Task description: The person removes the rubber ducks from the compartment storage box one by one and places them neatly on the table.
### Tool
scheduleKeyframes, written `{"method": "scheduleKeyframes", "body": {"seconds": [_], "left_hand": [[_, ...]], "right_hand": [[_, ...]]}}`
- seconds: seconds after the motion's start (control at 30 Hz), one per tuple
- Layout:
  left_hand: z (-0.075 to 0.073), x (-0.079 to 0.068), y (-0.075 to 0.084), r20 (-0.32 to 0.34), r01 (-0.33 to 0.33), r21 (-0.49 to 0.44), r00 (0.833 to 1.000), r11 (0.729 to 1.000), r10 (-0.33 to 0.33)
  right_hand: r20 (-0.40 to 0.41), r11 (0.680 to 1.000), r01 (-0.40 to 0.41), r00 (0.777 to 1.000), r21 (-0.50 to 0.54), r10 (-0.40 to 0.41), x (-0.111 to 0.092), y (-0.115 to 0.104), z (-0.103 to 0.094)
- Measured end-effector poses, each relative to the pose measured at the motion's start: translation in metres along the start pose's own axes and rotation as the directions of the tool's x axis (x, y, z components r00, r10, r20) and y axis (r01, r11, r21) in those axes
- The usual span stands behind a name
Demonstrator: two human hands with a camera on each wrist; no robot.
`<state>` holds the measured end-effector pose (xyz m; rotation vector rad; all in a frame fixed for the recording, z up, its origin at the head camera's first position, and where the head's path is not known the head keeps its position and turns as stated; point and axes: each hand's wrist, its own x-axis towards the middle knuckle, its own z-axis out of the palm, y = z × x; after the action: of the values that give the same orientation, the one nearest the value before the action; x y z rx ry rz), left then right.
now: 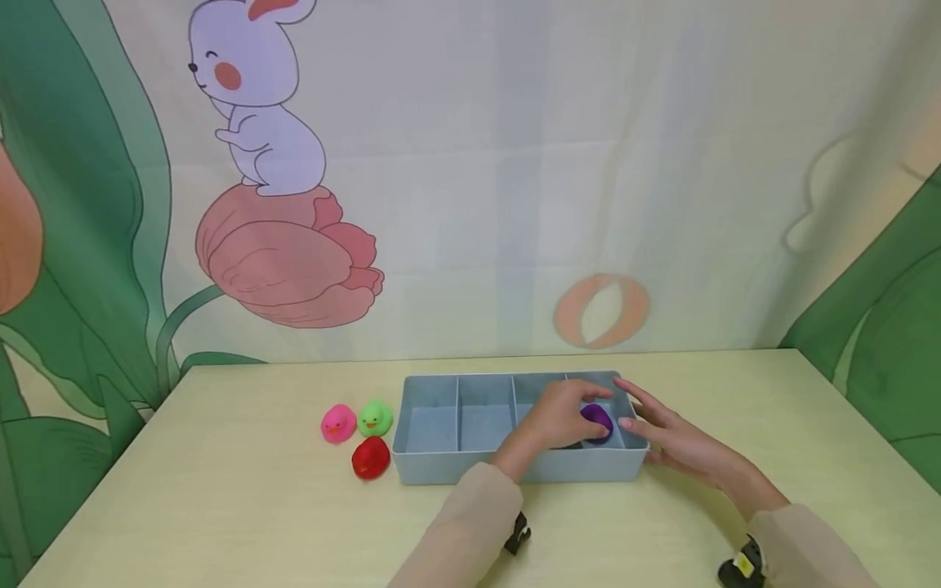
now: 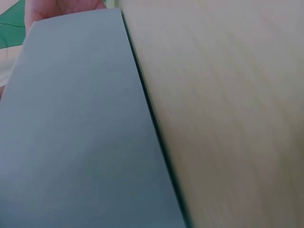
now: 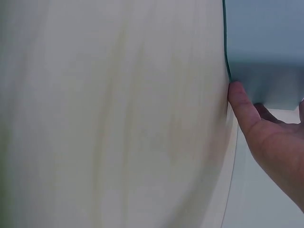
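Note:
A blue-grey box (image 1: 470,467) divided into compartments sits on the table. Over its right end compartment, my left hand (image 1: 562,416) holds a rounded purple toy (image 1: 597,423) between thumb and fingers. My right hand (image 1: 684,441) rests against the box's right end, its fingers spread and fairly straight, the thumb by the rim. The right wrist view shows a finger of that hand (image 3: 280,147) at the lower corner of the box (image 3: 266,33). The box wall (image 2: 85,118) fills much of the left wrist view and hides the left hand's hold.
Left of the box, a pink toy duck (image 1: 338,425), a green toy duck (image 1: 376,419) and a rounded red toy (image 1: 371,457) stand close together on the table (image 1: 220,490). A printed curtain (image 1: 456,204) hangs behind the table's back edge.

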<state>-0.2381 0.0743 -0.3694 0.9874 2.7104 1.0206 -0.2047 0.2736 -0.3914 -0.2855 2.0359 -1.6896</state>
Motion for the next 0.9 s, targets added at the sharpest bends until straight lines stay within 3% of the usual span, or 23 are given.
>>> {"method": "scheduleKeyframes", "body": {"seconds": [0.3,0.63,0.8,0.9], "left_hand": [[0.0,0.009,0.001,0.042,-0.028,0.145,0.999,0.989,0.022],[0.007,0.017,0.008,0.101,-0.024,0.359,0.995,0.933,-0.013],[0.007,0.018,0.012,0.13,0.011,0.385,0.989,0.923,-0.066],[0.006,0.018,0.012,0.139,0.004,0.381,0.988,0.924,-0.062]], "right_hand": [[-0.004,1.0,0.022,1.0,-0.005,-0.022,0.001,0.0,0.001],[0.004,1.0,0.03,1.0,-0.001,-0.03,-0.003,0.004,0.0],[0.009,1.0,0.023,1.0,0.002,-0.023,-0.001,0.004,0.0],[0.006,1.0,0.025,1.0,-0.006,-0.025,0.0,0.004,0.0]]}}
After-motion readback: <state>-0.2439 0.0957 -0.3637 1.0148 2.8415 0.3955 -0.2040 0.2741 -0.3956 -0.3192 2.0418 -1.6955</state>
